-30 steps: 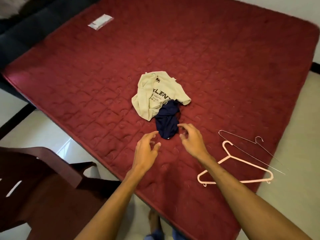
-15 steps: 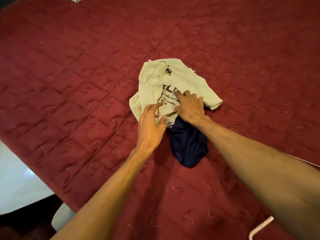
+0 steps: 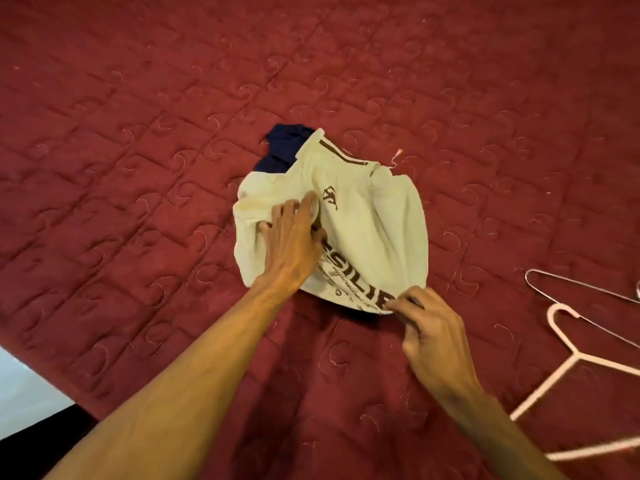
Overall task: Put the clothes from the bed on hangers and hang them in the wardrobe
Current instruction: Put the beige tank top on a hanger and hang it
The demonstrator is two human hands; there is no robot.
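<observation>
Two garments are lying mid-bed: a crumpled cream T-shirt, dark-lettered, covering a navy piece. Two hangers, a wire hanger and a pink hanger, are lying to the right. The left hand is clutching the shirt; the right hand is pinching its hem.

Home bedroom: red quilted bed, clothes hangers.

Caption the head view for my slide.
Left hand and right hand grip a crumpled cream printed T-shirt on the maroon quilted bed.

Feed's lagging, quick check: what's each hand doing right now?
Left hand: grips the cream T-shirt.
Right hand: pinches its near edge.
</observation>
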